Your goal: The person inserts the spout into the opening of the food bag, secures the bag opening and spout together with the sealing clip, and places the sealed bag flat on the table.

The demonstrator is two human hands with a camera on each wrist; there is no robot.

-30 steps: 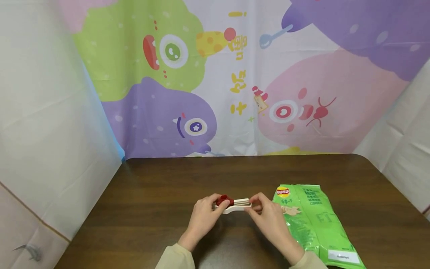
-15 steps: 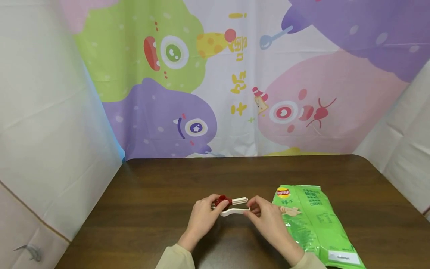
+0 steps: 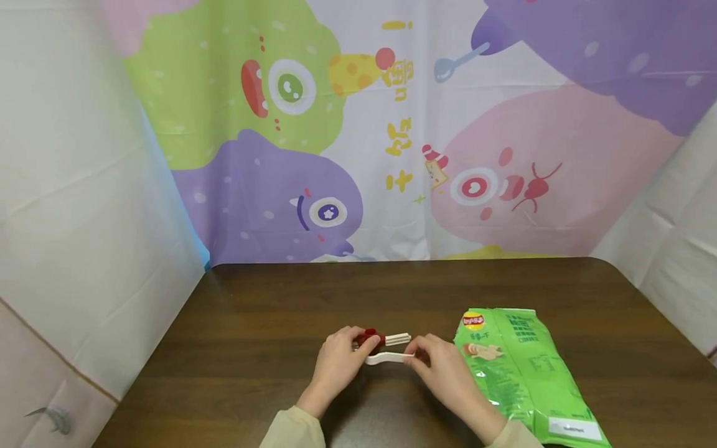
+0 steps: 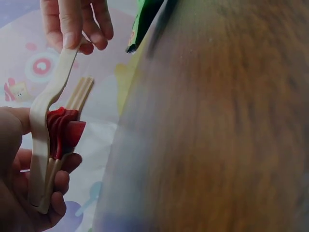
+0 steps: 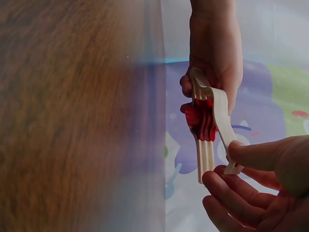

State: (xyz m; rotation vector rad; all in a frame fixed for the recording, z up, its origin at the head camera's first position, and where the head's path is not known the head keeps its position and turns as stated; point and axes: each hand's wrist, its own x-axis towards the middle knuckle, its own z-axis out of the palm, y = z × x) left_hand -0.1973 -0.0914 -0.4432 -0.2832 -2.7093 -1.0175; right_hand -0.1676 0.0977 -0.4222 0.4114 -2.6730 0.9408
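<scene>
A cream-white bag clip (image 3: 388,358) with a wavy red piece (image 4: 58,128) in its middle is held between both hands above the table. My left hand (image 3: 338,361) grips its hinged end, fingers curled under and thumb near the red part. With thumb and fingers, my right hand (image 3: 445,373) pinches the hooked tip of the clip's curved arm (image 5: 221,113). That arm stands apart from the grooved bar (image 5: 205,157), so the clip is unfastened. Part of the hinged end is hidden by the left hand in the head view.
A green chip bag (image 3: 526,373) lies on the dark wooden table (image 3: 252,348), just right of my right hand. Behind the table hangs a curtain (image 3: 386,230) with cartoon monsters. Pale cloth (image 3: 84,155) walls off the sides.
The clip's curved arm has swung away from the grooved bar, widening the gap between them. My right hand has moved slightly toward me and left with the arm's tip; the left hand stays in place.
</scene>
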